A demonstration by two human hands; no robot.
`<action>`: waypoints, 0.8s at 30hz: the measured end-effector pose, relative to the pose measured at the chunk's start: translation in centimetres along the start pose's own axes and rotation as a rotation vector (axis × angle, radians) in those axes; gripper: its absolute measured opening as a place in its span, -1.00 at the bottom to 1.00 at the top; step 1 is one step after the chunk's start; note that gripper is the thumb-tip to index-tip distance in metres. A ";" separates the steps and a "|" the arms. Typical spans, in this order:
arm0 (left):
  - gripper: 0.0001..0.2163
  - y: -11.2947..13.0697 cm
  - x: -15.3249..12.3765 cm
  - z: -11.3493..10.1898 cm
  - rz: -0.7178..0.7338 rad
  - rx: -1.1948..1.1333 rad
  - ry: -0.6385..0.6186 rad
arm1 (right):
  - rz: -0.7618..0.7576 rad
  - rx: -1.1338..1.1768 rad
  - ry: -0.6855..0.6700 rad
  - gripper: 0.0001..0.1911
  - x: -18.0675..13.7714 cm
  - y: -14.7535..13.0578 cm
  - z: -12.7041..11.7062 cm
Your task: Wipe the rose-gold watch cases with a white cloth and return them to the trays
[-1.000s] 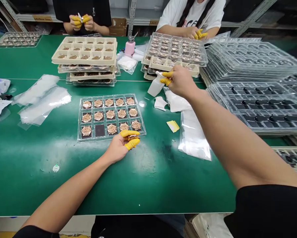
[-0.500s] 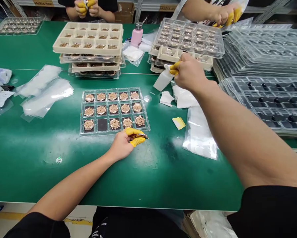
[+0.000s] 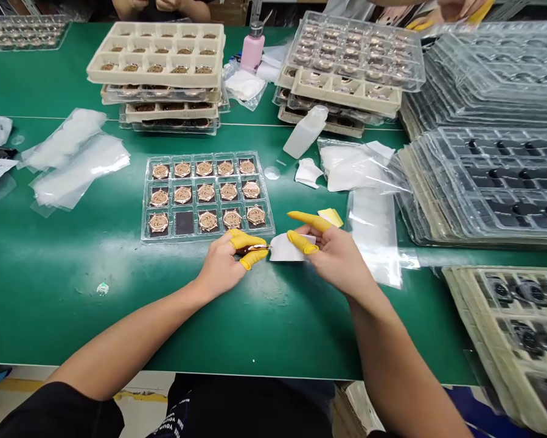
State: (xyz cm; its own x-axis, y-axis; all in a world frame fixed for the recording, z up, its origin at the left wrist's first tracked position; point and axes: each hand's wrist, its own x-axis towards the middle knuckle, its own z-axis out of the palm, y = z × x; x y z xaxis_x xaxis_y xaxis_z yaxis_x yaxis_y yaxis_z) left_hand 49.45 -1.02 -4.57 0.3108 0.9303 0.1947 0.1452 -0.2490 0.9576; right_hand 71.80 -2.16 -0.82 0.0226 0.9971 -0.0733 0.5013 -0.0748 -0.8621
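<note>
Near the front of the green table (image 3: 72, 292), the left hand (image 3: 222, 264) pinches a rose-gold watch case (image 3: 256, 247) edge-on between thumb and forefinger, both in yellow finger cots. The right hand (image 3: 337, 258) grips a white wipe (image 3: 282, 249) between capped thumb and finger, its edge touching the case. Both hands are closed on what they carry.

Just beyond them lies a clear tray (image 3: 144, 201) of three rows of five pockets. Fourteen hold matching cases and one empty pocket (image 3: 184, 222) shows dark in the near row, second from the left. By that count the tray looks all but worked through, with the held case the one out of it.

Farther off stand stacked beige trays (image 3: 157, 61), a pink bottle (image 3: 252, 52) and a white squeeze bottle (image 3: 306, 131) lying on its side. Plastic bags (image 3: 72, 158) lie at the left, more plastic sleeves (image 3: 373, 231) just right of the right hand, and tall stacks of clear trays (image 3: 483, 176) crowd the right side. Other people's hands show at the far edge. Nothing lies between the hands and the tray.
</note>
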 end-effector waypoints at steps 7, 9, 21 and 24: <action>-0.88 0.2 -0.2 -0.2 -0.015 0.134 -0.017 | -0.424 0.053 -0.105 -0.77 -1.1 -1.5 1.9; -0.87 0.3 -0.2 -0.2 -0.039 0.146 -0.041 | -0.540 0.034 -0.094 -0.71 -1.1 -1.6 2.5; -0.82 0.4 -0.4 -0.3 -0.108 0.100 -0.060 | -0.690 -0.237 0.143 -0.61 -0.8 -0.5 2.9; -0.85 0.6 -0.5 -0.4 -0.077 0.181 -0.064 | -0.698 -0.314 0.130 -0.55 -1.2 -0.5 3.6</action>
State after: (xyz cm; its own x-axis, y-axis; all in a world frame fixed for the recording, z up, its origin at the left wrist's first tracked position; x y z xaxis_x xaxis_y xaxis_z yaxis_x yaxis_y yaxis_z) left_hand 49.04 -1.52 -4.05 0.3502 0.9310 0.1032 0.3351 -0.2275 0.9143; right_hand 68.38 -3.38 -2.15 -0.2966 0.8072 0.5104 0.6581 0.5601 -0.5032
